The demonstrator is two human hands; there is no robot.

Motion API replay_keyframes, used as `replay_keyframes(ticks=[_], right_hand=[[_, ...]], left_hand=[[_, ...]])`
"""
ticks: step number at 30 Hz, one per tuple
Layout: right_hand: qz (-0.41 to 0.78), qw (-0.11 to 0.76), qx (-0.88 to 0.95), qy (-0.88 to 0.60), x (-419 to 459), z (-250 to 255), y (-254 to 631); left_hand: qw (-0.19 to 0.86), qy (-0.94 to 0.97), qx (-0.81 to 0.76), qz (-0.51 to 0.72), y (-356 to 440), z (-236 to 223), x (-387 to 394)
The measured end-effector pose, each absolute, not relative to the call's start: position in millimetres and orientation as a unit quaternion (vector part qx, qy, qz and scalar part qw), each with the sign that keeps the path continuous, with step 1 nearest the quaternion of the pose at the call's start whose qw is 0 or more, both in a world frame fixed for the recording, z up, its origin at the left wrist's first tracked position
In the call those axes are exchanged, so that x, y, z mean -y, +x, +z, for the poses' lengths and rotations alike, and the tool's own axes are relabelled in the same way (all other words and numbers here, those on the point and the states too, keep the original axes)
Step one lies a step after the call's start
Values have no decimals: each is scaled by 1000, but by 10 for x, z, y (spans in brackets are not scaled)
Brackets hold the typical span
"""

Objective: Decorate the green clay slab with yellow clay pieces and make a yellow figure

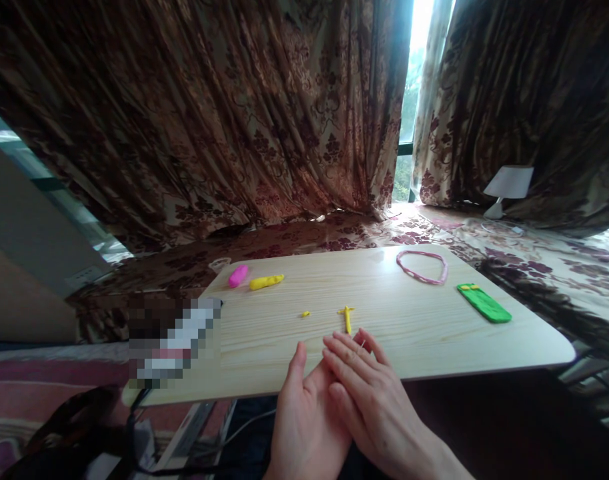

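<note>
My left hand [309, 420] is turned palm up at the table's near edge, its thumb raised and apart. Flat across its palm and fingers lies my right hand [371, 393], with its fingers stretched out. Whatever may be between the two palms is hidden. Just beyond my fingertips a thin yellow clay piece shaped like a cross [347, 320] rests on the table. A tiny yellow clay bit [305, 314] sits to its left. Farther back on the left are a yellow clay roll [265, 283] and a pink clay lump [238, 276].
The pale wooden table [284, 353] carries a pink braided ring [423, 268] at the back right. Near it lies a flat green clay slab [484, 303] with yellow bits on one end. A blurred-out object [179, 343] covers the left edge. Behind stand a lamp [507, 187] and patterned curtains [264, 120].
</note>
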State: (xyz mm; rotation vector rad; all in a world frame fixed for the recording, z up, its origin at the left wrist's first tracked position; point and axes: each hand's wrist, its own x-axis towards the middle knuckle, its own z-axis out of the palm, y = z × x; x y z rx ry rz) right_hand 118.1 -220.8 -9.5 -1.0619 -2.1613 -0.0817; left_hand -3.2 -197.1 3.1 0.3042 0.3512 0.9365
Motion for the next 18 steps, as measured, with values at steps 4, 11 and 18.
replay_keyframes(ticks=[4, 11, 18], right_hand=[[-47, 344, 825, -445, 2199, -104, 1200], [-45, 300, 833, -462, 2200, -157, 1201], [-60, 297, 859, -413, 2203, -176, 1195]], left_hand=[[867, 143, -143, 455, -53, 42, 1969], [867, 127, -146, 460, -22, 37, 1947], [865, 118, -120, 473, -56, 19, 1914]])
